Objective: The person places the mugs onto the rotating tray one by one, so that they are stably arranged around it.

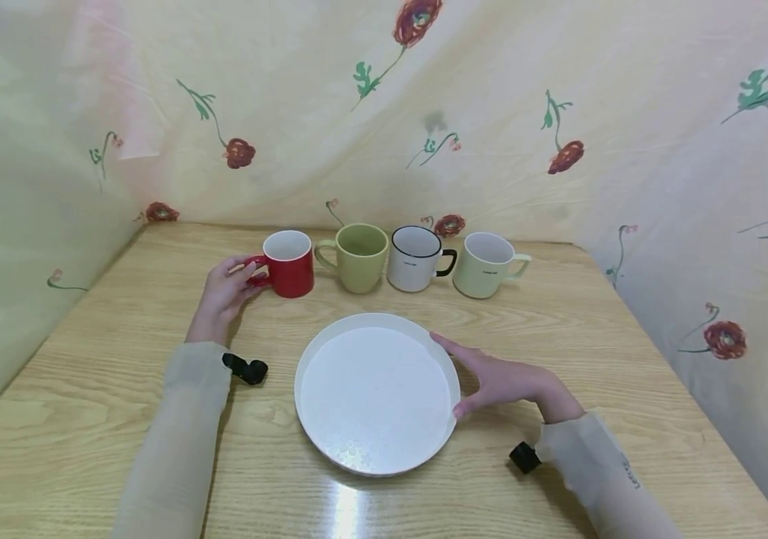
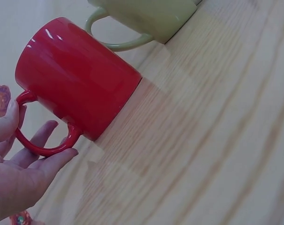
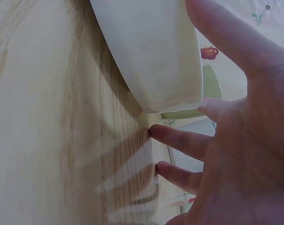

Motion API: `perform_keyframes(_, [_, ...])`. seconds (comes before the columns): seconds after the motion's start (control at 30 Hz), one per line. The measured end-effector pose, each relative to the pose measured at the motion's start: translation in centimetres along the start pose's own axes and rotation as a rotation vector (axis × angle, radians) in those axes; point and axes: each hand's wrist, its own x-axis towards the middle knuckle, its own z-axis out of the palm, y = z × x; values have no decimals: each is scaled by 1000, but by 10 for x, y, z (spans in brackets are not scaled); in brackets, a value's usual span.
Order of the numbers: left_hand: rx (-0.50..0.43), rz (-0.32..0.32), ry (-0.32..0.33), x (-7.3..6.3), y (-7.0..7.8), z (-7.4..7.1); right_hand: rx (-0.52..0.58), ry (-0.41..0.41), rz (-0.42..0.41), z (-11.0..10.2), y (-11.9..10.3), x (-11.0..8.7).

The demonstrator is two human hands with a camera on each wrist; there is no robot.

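Thumb and fingers of my left hand (image 1: 222, 290) are bent at the handle (image 2: 45, 151) of the red mug (image 1: 292, 275), pinching it from above and below. The mug stands upright on the wooden table (image 1: 74, 359), just to the right of that hand, its handle turned toward my palm. On its far side from my fingers come the olive-green mug (image 1: 361, 266), the white mug (image 1: 414, 271) and the pale green mug (image 1: 481, 271). My right hand (image 1: 501, 378) is spread wide, thumb and forefinger stretched apart against the rim of the round white tray (image 1: 377, 393), which lies immediately to that hand's left.
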Motion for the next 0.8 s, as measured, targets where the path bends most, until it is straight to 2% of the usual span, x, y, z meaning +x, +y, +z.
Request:
perform_keyframes(0.3, [-40, 14, 23, -1, -2, -2, -4, -3, -14, 1, -1, 0])
perform_keyframes(0.57, [-199, 11, -9, 0, 0, -2, 1, -1, -5, 1, -1, -1])
perform_keyframes(0.8, [-248, 16, -15, 1, 5, -1, -5, 1, 5, 1, -1, -1])
